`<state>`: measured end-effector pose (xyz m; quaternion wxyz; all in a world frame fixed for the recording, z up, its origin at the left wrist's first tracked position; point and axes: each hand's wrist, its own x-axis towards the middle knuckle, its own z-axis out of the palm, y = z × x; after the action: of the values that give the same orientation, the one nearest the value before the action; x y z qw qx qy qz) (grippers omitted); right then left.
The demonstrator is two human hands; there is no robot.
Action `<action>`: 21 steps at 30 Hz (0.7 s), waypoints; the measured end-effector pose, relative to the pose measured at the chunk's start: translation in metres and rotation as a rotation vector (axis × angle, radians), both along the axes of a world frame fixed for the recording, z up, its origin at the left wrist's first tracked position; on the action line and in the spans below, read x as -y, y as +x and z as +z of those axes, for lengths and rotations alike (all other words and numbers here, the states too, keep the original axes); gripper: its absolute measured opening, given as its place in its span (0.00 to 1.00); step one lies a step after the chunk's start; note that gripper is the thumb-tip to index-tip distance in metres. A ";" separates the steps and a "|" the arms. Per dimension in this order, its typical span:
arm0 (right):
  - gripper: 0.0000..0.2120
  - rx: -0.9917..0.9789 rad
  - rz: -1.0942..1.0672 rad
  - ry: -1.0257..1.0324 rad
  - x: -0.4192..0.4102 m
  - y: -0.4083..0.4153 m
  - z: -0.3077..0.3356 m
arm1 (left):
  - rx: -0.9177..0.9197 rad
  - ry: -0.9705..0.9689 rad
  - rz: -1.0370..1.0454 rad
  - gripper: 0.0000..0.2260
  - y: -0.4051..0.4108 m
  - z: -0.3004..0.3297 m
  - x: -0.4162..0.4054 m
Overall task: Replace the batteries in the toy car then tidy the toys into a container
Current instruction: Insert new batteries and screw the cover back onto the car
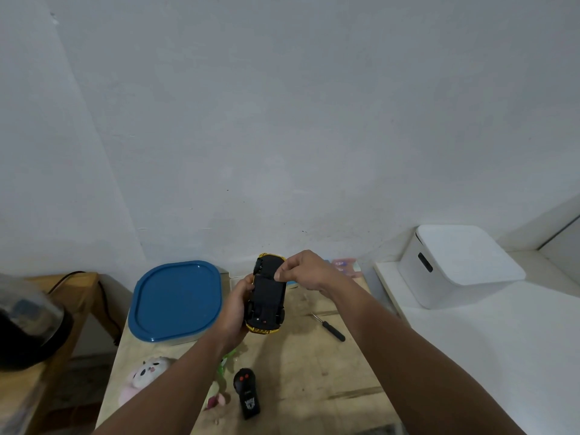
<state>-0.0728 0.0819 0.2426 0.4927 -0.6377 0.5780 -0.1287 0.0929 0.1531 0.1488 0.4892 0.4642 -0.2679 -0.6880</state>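
Your left hand [236,306] wraps the side of the yellow plastic toy car [267,293], held underside-up above the pale wooden table [317,372]. Your right hand [306,270] pinches its fingertips on the black chassis. The blue-lidded square container [176,301] sits at 9 o'clock; the black-handled screwdriver [329,326] lies at 4 o'clock.

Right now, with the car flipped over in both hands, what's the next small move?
Probably fetch the screwdriver: the toy car is underside up in the left hand, the right hand pinches its edge, and the underside looks closed.
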 end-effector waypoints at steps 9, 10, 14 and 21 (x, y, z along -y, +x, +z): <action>0.02 0.023 0.006 -0.026 0.002 0.002 -0.009 | -0.021 0.003 0.004 0.20 0.003 0.002 0.002; 0.03 0.028 0.000 -0.029 0.003 0.001 -0.008 | -0.014 0.009 0.004 0.20 0.003 0.001 0.003; 0.05 -0.002 0.001 -0.054 0.007 -0.003 -0.002 | 0.028 0.013 -0.012 0.21 0.003 0.001 0.004; 0.05 -0.025 0.025 -0.055 0.009 -0.001 -0.001 | 0.045 -0.009 -0.021 0.19 0.003 0.004 0.006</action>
<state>-0.0742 0.0730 0.2420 0.4691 -0.6598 0.5724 -0.1304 0.0962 0.1468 0.1532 0.4779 0.4745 -0.2871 -0.6812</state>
